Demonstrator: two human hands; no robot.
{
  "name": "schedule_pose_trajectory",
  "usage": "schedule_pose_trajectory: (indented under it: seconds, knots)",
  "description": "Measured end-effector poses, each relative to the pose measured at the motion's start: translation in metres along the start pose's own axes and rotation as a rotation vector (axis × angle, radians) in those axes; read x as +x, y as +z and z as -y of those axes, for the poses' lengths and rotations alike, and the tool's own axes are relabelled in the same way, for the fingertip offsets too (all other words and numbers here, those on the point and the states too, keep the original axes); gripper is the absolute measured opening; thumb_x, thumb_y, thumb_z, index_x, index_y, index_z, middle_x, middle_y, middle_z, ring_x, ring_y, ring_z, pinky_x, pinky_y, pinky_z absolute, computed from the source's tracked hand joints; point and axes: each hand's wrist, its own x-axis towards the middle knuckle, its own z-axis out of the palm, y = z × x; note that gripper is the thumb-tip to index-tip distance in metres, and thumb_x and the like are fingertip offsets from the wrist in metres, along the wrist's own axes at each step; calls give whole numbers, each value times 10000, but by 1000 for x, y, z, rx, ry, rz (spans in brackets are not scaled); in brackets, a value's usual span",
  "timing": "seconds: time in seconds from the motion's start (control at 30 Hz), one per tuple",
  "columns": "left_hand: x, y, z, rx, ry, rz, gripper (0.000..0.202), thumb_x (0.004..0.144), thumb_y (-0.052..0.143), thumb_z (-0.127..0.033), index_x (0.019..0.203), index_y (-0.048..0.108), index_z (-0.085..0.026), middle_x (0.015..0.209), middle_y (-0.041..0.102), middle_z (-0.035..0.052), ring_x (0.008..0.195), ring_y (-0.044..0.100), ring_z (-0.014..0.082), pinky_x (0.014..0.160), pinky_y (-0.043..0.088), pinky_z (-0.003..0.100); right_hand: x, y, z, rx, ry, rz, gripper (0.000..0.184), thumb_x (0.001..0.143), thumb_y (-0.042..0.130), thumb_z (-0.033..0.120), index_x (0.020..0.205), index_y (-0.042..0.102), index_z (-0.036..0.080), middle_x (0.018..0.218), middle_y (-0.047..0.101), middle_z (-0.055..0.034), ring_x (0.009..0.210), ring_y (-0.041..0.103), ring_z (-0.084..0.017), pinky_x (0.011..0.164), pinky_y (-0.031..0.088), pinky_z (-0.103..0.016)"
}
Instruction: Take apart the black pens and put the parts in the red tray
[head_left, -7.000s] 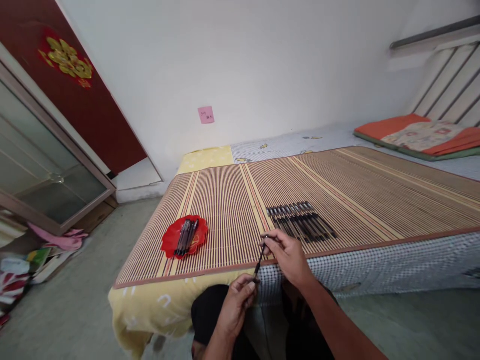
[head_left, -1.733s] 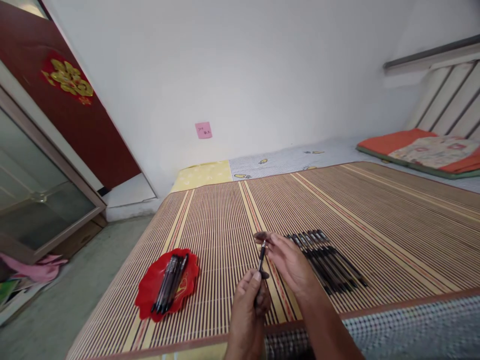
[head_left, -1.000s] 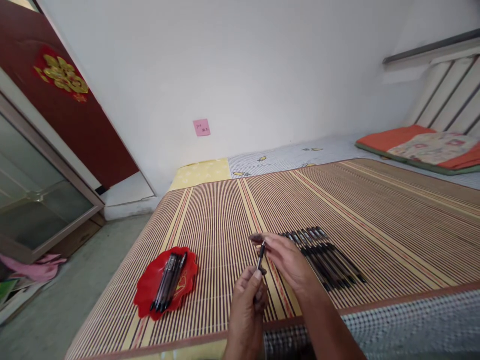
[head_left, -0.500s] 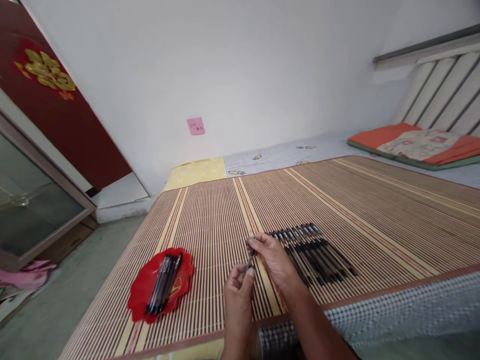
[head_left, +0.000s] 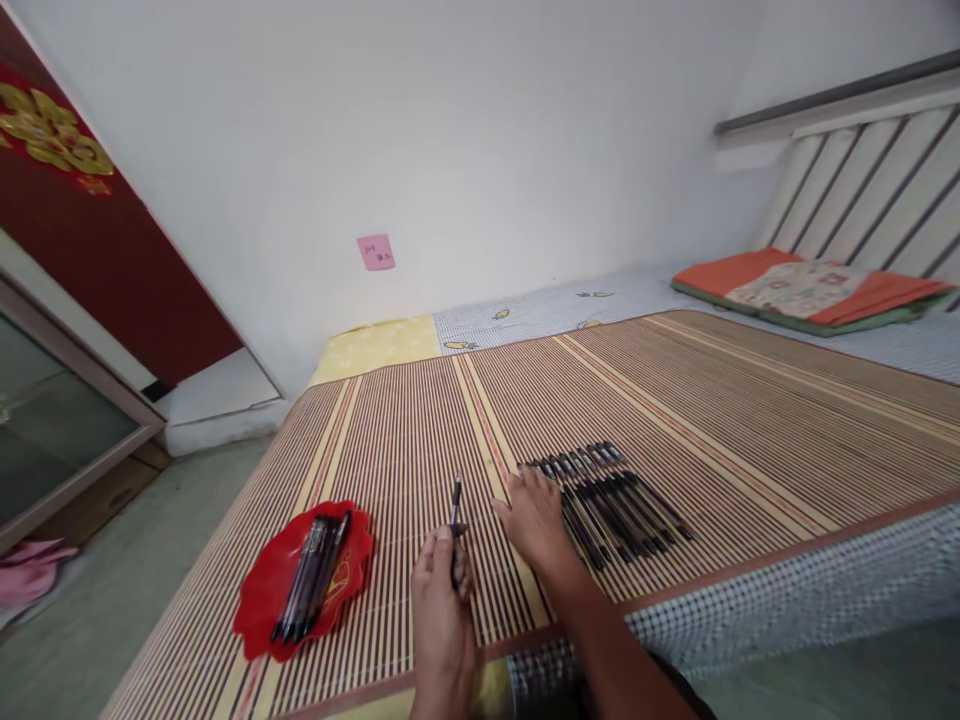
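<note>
My left hand (head_left: pixel 444 580) is closed around an uncapped gel pen (head_left: pixel 456 496), its tip pointing up and away and its black grip section showing. The lower part of the pen is hidden by the fingers. My right hand (head_left: pixel 536 515) lies low over the mat, thumb spread from the fingers, with its fingertips at the left end of a row of dark pen caps (head_left: pixel 585 460). Whether a cap lies under those fingertips is hidden. Just right of this hand, several capless pens (head_left: pixel 630 515) lie side by side below the caps.
A red scalloped plate (head_left: pixel 259 590) holding several capped pens (head_left: pixel 311 575) sits at the left. Everything rests on a striped bamboo mat (head_left: pixel 405 430) over a bed. Folded orange fabric (head_left: pixel 810 285) lies at the far right, and a pink note (head_left: pixel 376 252) is on the wall.
My right hand has come away from the pen and moved to the row of caps. The left hand keeps the pen, whose tip end now shows. The view has shifted slightly.
</note>
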Motion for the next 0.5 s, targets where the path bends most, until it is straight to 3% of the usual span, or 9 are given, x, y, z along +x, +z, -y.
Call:
schedule_pose_trajectory:
  seconds: [0.13,0.27,0.37,0.5]
  knots:
    - [0,1,2,-8,-13,-9,479,595,896,-423,831,600,-129,572,371,-99,464,297,25,388,234,139,1,2,-1,106,-49,-43,295,864,618,276,1080,708,97,1195,671,-221,1213,531,-370,1042,351,-498]
    - [0,0,1,-20,-1,-30,466,623,878,-445,817,576,-149,579,369,-99,461,300,26,393,220,146,14,1,-17,388,-81,-158,325,939,422,224,1091,706,174,1056,722,-115,1032,631,-238,933,457,-359]
    - [0,-1,2,-27,3,-23,455,637,869,-449,799,561,-155,569,357,-101,457,302,28,394,210,151,23,-5,-36,407,-43,-240,415,953,314,196,1134,685,159,1104,696,-132,1051,616,-239,935,462,-369]
    - [0,-1,5,-3,-7,-2,458,641,863,-463,805,572,-150,560,341,-106,451,287,28,396,213,151,20,-13,-38,323,-31,-230,331,919,417,181,1097,694,147,1079,691,-147,1022,587,-272,930,421,-389]
